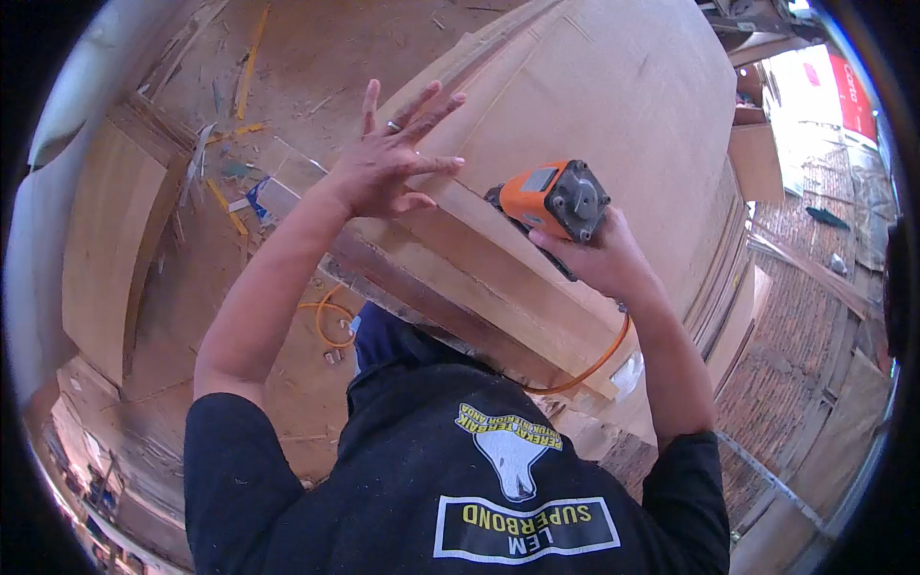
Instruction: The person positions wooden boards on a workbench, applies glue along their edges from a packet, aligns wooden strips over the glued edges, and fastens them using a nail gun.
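Note:
My left hand (383,168) has its fingers spread, with a ring on one finger, over the edge of a long wooden piece (479,259). Nothing shows in its grip. My right hand (609,254) is wrapped round an orange and black air nailer (556,196), whose handle is mostly hidden by the hand. The tool's nose points toward the left, over the wooden piece. An orange air hose (604,356) runs from below my right hand across the near end of the wood.
A large wooden sheet (623,105) lies beyond the wooden piece. A curved wooden panel (110,240) stands at the left. Yellow strips (252,62) and scraps litter the floor. Stacked boards (719,287) and a brick surface (805,316) are at the right.

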Motion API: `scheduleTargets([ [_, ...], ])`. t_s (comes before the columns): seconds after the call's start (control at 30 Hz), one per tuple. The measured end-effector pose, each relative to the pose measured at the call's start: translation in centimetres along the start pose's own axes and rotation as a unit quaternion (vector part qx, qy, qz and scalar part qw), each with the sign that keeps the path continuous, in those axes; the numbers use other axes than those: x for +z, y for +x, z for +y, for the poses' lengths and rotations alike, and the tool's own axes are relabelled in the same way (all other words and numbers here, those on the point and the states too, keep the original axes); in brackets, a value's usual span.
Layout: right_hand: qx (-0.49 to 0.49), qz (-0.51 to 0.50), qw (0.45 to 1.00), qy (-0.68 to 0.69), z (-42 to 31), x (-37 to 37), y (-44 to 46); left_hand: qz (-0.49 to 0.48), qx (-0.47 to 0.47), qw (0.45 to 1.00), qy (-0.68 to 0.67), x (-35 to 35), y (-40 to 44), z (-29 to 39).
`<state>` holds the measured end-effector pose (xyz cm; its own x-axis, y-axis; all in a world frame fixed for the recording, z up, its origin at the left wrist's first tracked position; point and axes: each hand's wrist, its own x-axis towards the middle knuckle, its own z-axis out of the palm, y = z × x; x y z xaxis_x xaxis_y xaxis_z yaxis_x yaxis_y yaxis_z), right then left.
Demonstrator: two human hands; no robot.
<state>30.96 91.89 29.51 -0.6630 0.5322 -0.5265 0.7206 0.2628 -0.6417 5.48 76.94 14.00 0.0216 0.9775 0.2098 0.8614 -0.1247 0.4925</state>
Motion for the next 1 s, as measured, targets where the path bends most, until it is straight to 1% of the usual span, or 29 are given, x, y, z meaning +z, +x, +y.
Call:
scheduleTargets([
  [0.03,-0.004,-0.010,1.000,-0.021,0.1,0.0,0.4,-0.001,-0.001,1.000,-0.006,0.1,0.0,0.0],
  [0.13,-0.082,0.000,0.996,-0.031,0.7,0.4,1.0,-0.008,-0.005,1.000,-0.011,0.1,0.1,0.0],
  [0.27,-0.076,-0.008,0.996,-0.052,1.4,0.8,1.5,0.014,0.022,1.000,-0.016,0.9,-0.1,-0.8],
  [0.33,-0.068,-0.004,0.996,-0.063,1.1,0.7,1.5,0.008,0.020,1.000,-0.014,0.9,-0.1,-0.8],
  [0.53,-0.099,-0.007,0.993,-0.059,1.2,0.8,1.7,-0.006,0.012,1.000,-0.014,0.6,0.0,-0.7],
  [0.63,-0.077,-0.010,0.995,-0.067,0.9,0.8,1.8,-0.019,0.011,1.000,0.002,0.4,0.1,-0.6],
  [0.7,-0.034,-0.034,0.990,-0.135,2.0,0.3,1.7,-0.015,0.018,1.000,0.005,0.4,0.3,-0.7],
  [0.77,-0.011,-0.052,0.986,-0.155,2.5,0.1,1.5,-0.007,0.024,1.000,0.000,0.5,0.1,-0.9],
  [0.93,-0.041,-0.029,0.997,-0.059,0.8,0.6,1.6,0.000,0.035,0.999,-0.028,0.9,0.0,-1.2],
  [1.0,-0.071,0.005,0.997,-0.023,1.4,1.3,2.0,0.008,0.035,0.999,-0.027,1.0,-0.1,-1.3],
])
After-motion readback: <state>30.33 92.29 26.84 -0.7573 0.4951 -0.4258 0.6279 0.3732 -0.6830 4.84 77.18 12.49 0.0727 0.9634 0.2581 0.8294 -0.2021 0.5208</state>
